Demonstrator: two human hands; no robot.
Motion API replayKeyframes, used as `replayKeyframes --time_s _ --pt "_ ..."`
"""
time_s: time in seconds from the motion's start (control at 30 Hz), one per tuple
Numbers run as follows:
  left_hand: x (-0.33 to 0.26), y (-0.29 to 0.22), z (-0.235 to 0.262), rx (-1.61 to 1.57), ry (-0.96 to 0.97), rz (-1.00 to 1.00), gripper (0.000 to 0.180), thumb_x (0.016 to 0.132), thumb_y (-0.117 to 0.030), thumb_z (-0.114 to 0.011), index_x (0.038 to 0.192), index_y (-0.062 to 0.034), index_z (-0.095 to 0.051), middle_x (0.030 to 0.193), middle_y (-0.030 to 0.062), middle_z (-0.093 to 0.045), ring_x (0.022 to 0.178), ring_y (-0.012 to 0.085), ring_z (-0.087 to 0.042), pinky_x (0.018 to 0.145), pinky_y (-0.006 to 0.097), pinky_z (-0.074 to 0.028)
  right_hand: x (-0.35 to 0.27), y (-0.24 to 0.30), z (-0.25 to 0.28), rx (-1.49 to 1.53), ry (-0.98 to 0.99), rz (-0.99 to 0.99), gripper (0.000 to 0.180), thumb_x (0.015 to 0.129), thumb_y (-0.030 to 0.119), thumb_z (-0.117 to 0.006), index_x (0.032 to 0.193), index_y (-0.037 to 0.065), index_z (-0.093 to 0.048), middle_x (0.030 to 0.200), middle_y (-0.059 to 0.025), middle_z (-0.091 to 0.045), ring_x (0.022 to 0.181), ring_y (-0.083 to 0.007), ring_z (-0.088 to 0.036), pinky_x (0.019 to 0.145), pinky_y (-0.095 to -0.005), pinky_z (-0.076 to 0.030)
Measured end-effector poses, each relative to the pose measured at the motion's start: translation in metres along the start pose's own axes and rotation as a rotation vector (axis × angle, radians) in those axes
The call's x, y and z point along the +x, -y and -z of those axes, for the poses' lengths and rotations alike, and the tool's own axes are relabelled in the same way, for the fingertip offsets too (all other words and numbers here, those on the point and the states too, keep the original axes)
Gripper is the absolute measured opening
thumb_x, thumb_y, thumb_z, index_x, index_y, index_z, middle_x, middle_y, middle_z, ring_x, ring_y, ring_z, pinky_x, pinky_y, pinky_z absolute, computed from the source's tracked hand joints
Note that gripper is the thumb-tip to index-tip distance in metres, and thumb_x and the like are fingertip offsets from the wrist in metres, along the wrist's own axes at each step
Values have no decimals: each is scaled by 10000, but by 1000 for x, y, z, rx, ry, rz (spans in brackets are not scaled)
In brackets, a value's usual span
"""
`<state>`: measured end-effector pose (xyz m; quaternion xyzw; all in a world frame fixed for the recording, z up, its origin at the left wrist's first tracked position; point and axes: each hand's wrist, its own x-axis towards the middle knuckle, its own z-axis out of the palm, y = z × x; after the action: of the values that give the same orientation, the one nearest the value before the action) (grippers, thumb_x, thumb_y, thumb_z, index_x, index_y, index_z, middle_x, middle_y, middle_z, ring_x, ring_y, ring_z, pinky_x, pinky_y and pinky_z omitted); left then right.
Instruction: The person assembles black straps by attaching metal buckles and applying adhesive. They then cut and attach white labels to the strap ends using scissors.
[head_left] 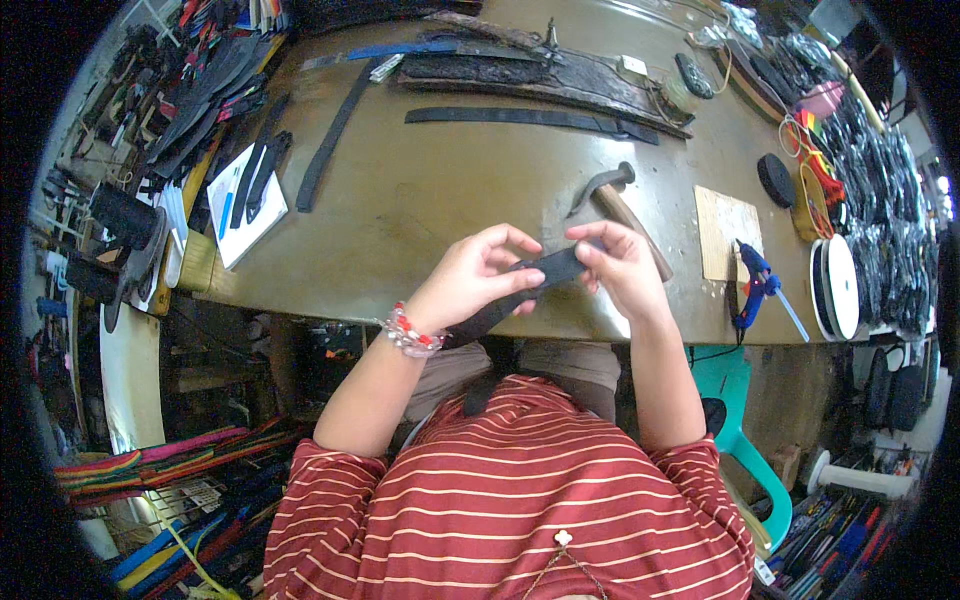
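A black strap (562, 267) is stretched between my two hands, just over the table's near edge. My left hand (478, 265) pinches it between thumb and fingers, with the strap's longer part hanging down past my wrist toward my lap. Near the strap's end, my right hand (618, 258) grips it between thumb and fingertips. Just beyond my right hand lies a hammer (632, 220) with a wooden handle and dark curved head.
Black straps (510, 117) and a long dark board (480, 75) lie across the far table (420, 190). At left is white paper (245, 225) with straps. On the right are a tan board (728, 235), a blue glue gun (755, 275), a white spool (843, 287) and a black roll (776, 180).
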<state>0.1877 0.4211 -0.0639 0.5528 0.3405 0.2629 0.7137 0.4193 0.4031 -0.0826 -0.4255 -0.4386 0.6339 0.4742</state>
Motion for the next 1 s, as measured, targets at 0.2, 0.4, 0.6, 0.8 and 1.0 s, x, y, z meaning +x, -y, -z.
replayKeyframes --time_s 0.2,0.4,0.6,0.8,1.0 --pt "-78 -4 55 196 0 291 276 817 -150 -664 1040 -20 -567 783 34 -642 593 65 -574 507 188 -466 -4 -2 33 -192 -279 127 134 816 76 -650 933 15 -632 767 -15 -615 578 -60 -524 516 -196 -439" --pt "-145 -13 133 713 -525 106 126 783 -116 -681 829 -13 -625 676 -21 -588 613 52 -516 561 208 -407 -9 -27 36 -289 -331 168 145 815 79 -651 940 8 -638 775 -16 -621 611 -71 -543 524 -205 -454" --pt "-119 -46 98 1403 -514 -262 113 821 -112 -595 897 -38 -634 990 112 -596 889 229 -563 825 357 -438 -3 -44 32 -667 -380 116 189 830 103 -632 1007 35 -634 739 -31 -599 617 -80 -565 563 -256 -481" --pt "-116 -96 -35 250 1304 -959 195 897 -181 -455 947 -62 -601 1115 117 -520 1192 372 -436 975 522 -348 -22 -13 27 -1282 -661 609 172 853 87 -581 1008 30 -629 910 -92 -622 730 -129 -593 674 -271 -490" --pt "-88 -111 -25 509 1108 -913 210 894 -186 -475 1002 -69 -613 1112 55 -546 1082 278 -499 927 448 -394 -76 76 -4 -509 127 412 138 855 137 -594 878 10 -643 972 -106 -618 806 -216 -596 744 -333 -472"
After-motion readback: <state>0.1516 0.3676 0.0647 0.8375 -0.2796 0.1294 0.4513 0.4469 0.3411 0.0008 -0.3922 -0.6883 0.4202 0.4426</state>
